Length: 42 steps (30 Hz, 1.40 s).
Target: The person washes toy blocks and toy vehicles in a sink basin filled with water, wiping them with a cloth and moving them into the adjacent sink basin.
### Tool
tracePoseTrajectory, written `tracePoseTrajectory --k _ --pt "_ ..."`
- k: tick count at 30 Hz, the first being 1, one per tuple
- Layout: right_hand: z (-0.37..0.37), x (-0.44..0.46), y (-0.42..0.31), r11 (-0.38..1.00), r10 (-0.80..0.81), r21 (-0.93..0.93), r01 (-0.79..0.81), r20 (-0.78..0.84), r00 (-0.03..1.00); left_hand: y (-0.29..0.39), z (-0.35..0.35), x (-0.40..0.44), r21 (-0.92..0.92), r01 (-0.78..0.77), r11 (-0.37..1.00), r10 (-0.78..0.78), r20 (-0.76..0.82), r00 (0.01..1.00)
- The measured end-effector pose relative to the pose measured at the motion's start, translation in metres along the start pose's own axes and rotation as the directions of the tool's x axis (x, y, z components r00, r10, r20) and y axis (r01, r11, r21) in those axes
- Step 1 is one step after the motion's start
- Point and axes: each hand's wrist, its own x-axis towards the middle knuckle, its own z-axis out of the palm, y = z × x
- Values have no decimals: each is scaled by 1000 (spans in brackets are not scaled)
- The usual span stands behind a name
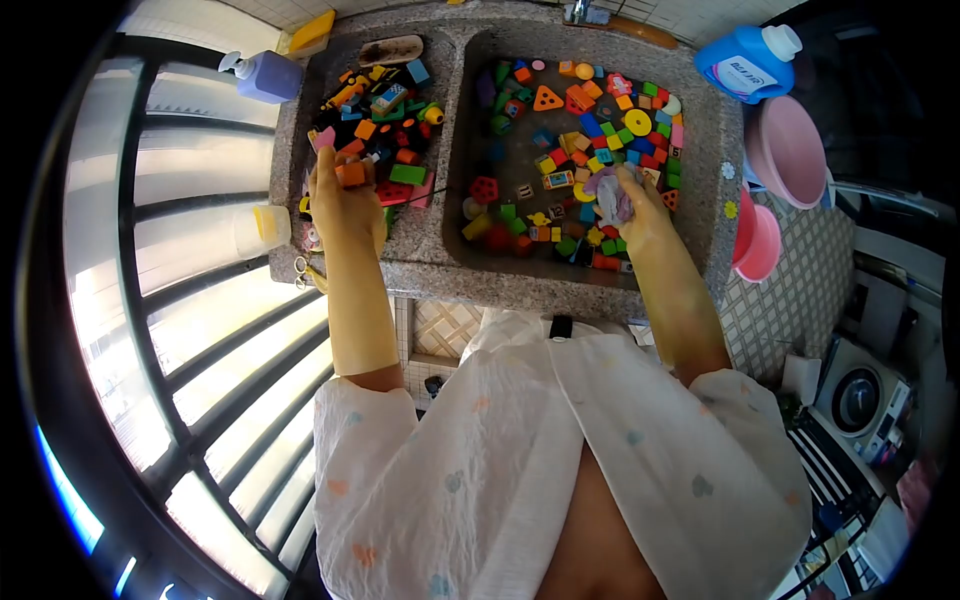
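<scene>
Over the left basin, my left hand is closed around an orange block, with toy blocks heaped just beyond it. A green block and a pink piece lie to its right. My right hand grips a crumpled pale purple cloth over the right basin. Many colourful toy blocks sit in the water there, among them a yellow ring, an orange triangle with holes and a red pentagon. The fingertips of my right hand are partly hidden by the cloth.
A speckled stone double sink holds the blocks, split by a divider. On the rim stand a purple pump bottle and a blue detergent bottle. Pink basins are at right; a barred window is at left.
</scene>
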Motion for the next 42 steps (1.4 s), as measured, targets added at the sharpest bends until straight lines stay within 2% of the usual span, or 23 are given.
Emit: tracePoseTrajectory --k 1,3,5,6,9,11,12,13,14,16,17,18,22,23,24,26,27,29,32,33,35,37,42 --pt "0 7 5 999 9 44 -9 15 1000 -9 0 -7 0 1 1000 -1 1 1000" --pt "-1 18 6 995 4 95 -5 17 1000 -38 8 -31 83 166 983 -186 455 871" --pt "10 20 10 994 -108 -17 112 167 980 -57 39 -69 194 173 966 -244 442 863" --pt "23 9 6 985 -165 -23 171 173 971 -65 50 -86 506 -114 855 -177 492 853" --pt "65 -24 -8 921 -357 -58 386 277 892 -104 55 -89 174 319 932 -363 494 790" --pt "81 -44 -18 574 -519 -452 683 444 730 -146 40 -83 590 -226 775 -256 621 741" --pt "90 -48 -17 158 -689 -470 869 578 438 -149 44 -88 377 263 888 -453 621 639" --pt "91 -48 -11 -69 -643 -592 803 642 418 -124 59 -111 669 -288 685 -430 691 581" --pt "92 -45 -9 -57 -630 -609 791 637 445 -98 74 -135 629 -746 218 -404 754 518" --pt "88 -27 -3 -16 -645 -637 771 595 479 -131 47 -121 668 -391 633 -330 689 645" --pt "82 -12 5 18 -675 -654 757 550 492 -132 43 -124 680 -275 679 -344 627 699" --pt "77 2 8 408 -583 -570 713 438 684 -132 40 -126 671 -157 725 -356 559 749" --pt "43 14 3 210 -476 -873 441 303 826 -114 39 -114 385 263 885 -406 359 841" --pt "25 23 13 455 -397 -797 397 217 892 -101 37 -103 337 229 913 -343 332 879" --pt "10 26 18 669 -294 -675 311 144 945 -83 33 -96 443 -16 897 -155 348 925" --pt "-15 13 14 711 -280 -644 282 108 954 -75 5 -41 611 -566 553 318 473 822" --pt "-28 7 8 751 -268 -604 266 89 959 -58 3 -32 659 -523 540 307 425 852" --pt "-65 1 0 740 -275 -618 265 81 958 -32 2 -20 785 -606 -132 485 584 651" --pt "-98 -9 -15 835 -297 -511 204 -105 949 -30 20 -32 729 -606 -320 563 660 497" --pt "-107 -11 -17 859 -330 -450 245 -120 936 -44 29 -38 694 -674 -255 566 672 478" --pt "-115 -19 -22 877 -367 -387 286 -154 917 -85 45 -50 690 -724 6 310 687 657" --pt "-114 -31 -24 882 -366 -363 300 -128 922 -154 52 -54 684 -713 154 0 721 693" --pt "-126 -35 -7 856 -372 -430 287 -127 919 -265 89 -61 689 -721 -81 -400 640 656"
